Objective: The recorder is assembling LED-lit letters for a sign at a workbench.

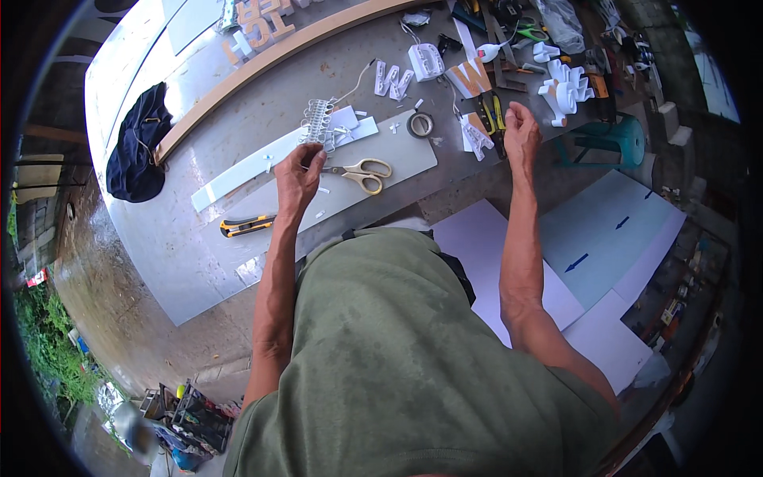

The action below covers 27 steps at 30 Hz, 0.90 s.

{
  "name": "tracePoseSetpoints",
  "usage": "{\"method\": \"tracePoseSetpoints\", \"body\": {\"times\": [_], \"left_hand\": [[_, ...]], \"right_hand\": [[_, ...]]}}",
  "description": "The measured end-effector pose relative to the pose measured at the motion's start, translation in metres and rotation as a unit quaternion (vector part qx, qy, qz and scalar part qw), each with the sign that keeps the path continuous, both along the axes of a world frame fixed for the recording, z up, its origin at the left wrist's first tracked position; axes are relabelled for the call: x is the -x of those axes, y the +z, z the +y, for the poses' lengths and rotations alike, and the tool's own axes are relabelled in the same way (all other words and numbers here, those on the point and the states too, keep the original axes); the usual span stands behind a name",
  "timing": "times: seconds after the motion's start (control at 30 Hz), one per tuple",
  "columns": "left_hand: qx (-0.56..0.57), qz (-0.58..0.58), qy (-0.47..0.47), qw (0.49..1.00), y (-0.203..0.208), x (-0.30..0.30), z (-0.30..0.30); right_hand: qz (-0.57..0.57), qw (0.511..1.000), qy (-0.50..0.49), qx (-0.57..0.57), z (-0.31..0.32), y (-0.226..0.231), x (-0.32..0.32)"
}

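Observation:
My left hand (pixel 299 172) is closed, its thumb and fingertips pinched at the lower end of a looped white wire strip (pixel 319 119). Just right of that hand lie scissors (pixel 362 172) with cream handles. Below it, a yellow and black utility knife (pixel 246 226) rests on the grey table. My right hand (pixel 522 137) is raised at the table's right side, fingers loosely bent, with nothing visible in them. Nearest to it are pliers (pixel 494 119) with yellow and black handles. A white letter-shaped piece (pixel 476 137) lies beside the pliers.
White strips (pixel 262 168) and a black tape roll (pixel 420 123) lie on the table (pixel 191 262). A dark cap (pixel 143 147) sits at left, by a long brown bar (pixel 238 79). White letter pieces (pixel 564 91) and tools crowd the right. A green stool (pixel 628 143) and sheets (pixel 604 230) stand beyond.

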<state>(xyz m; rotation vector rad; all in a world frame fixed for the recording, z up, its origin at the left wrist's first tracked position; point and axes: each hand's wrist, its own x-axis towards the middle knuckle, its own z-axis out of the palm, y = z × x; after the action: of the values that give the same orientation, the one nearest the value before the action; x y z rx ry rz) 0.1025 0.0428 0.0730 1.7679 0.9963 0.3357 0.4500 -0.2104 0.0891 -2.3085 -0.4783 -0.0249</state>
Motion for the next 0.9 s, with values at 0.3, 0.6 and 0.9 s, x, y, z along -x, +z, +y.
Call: {"method": "tracePoseSetpoints", "body": {"times": [0.3, 0.6, 0.9], "left_hand": [[0.125, -0.027, -0.112, 0.985, 0.003, -0.045, -0.038], [0.179, -0.012, -0.189, 0.966, 0.005, -0.083, -0.058], [0.221, 0.042, -0.164, 0.960, 0.001, -0.074, -0.062]], "right_hand": [[0.032, 0.992, 0.100, 0.067, -0.005, -0.023, -0.010], [-0.011, 0.972, 0.152, 0.178, 0.065, -0.041, -0.024], [-0.001, 0.977, 0.159, 0.142, 0.055, -0.063, -0.039]]}}
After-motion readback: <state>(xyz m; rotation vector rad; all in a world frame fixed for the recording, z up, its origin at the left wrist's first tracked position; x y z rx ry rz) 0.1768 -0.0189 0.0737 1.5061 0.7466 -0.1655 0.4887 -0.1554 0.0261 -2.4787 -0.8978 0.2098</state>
